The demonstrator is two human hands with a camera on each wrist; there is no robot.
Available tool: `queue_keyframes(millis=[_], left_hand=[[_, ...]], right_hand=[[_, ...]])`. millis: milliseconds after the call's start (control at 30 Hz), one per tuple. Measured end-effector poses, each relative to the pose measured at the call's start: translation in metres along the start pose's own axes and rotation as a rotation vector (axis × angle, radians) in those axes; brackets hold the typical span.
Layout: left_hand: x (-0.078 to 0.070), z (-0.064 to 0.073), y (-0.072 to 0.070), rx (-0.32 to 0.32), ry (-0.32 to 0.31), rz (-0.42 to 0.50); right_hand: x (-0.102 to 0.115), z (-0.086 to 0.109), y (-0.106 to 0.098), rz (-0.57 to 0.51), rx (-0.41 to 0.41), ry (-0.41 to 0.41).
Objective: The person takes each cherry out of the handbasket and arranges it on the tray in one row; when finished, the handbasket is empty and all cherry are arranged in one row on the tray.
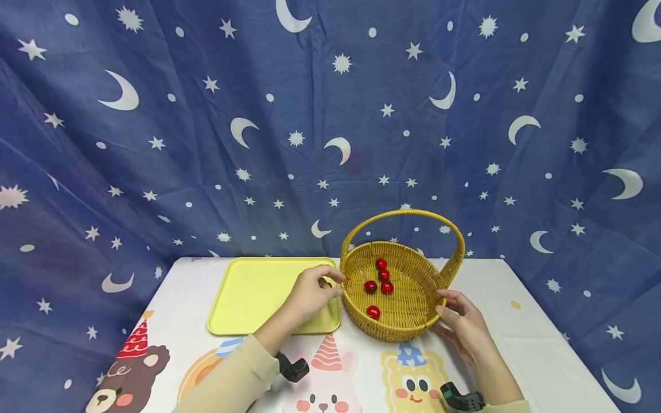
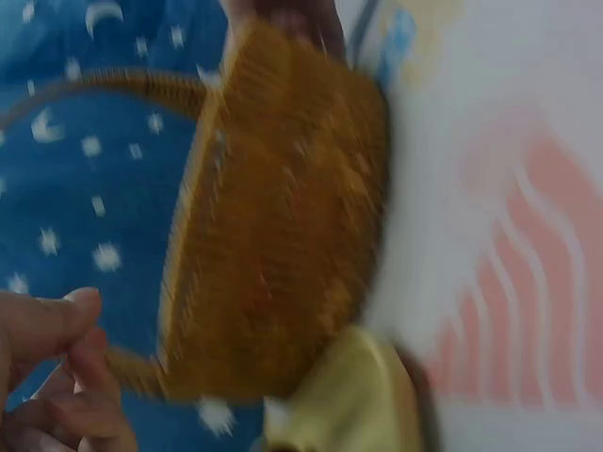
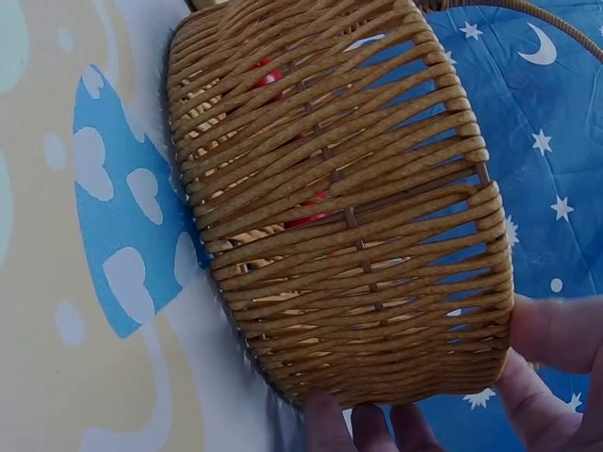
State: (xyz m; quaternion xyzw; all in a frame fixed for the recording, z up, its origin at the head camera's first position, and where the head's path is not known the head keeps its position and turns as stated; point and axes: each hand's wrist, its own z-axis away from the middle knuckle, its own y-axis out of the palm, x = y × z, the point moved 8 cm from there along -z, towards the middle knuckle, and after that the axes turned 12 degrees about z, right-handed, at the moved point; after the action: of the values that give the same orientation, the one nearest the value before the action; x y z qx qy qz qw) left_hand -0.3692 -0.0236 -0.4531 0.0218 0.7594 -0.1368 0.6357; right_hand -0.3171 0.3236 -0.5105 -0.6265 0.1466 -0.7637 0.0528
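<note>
A round woven basket (image 1: 395, 330) with a tall arched handle holds several red cherries (image 1: 387, 287) scattered on its bottom. My right hand (image 1: 462, 327) grips the basket's right rim, thumb above and fingers beneath, as the right wrist view also shows. Over the right edge of a yellow tray (image 1: 268, 330), my left hand (image 1: 314, 289) has its bent fingers and thumb right at the basket's left rim, near the handle's foot. A bit of a dark red cherry (image 1: 329, 284) shows in the gap between that thumb and index finger. The basket looks blurred in the left wrist view.
The tray lies flat, close beside the basket's left. A white tablecloth (image 1: 521, 332) printed with cartoon animals covers the table. Directly behind hangs a blue curtain (image 1: 289, 189) with moons and stars, and the handle rises in front of it.
</note>
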Motion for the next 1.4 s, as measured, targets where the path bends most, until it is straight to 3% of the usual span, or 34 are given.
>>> queue_keyframes(millis=[100, 233, 433, 600, 867, 1033, 1200, 1400], left_hand=[[-0.019, 0.003, 0.022, 0.080, 0.038, 0.040], [-0.029, -0.002, 0.052, 0.172, 0.035, 0.053], [-0.021, -0.024, 0.087, 0.309, -0.001, -0.087], [-0.009, -0.038, 0.107, 0.423, -0.037, -0.206], [-0.003, -0.039, 0.123, 0.568, -0.082, -0.471], [-0.002, -0.037, 0.132, 0.608, -0.036, -0.602], [0.001, -0.036, 0.142, 0.632, -0.018, -0.666], [0.003, -0.038, 0.145, 0.608, -0.009, -0.593]], right_hand=[[0.000, -0.001, 0.000, 0.003, -0.019, 0.007], [-0.001, -0.001, 0.001, 0.017, -0.039, 0.015], [-0.001, -0.001, 0.002, 0.019, -0.040, 0.015], [0.001, -0.001, 0.002, 0.019, -0.033, 0.001], [0.002, 0.000, 0.000, 0.049, -0.045, 0.005], [0.001, 0.000, -0.001, 0.051, -0.051, 0.010], [0.000, -0.001, -0.003, 0.055, -0.053, 0.012], [0.000, -0.001, -0.001, 0.043, -0.041, 0.005]])
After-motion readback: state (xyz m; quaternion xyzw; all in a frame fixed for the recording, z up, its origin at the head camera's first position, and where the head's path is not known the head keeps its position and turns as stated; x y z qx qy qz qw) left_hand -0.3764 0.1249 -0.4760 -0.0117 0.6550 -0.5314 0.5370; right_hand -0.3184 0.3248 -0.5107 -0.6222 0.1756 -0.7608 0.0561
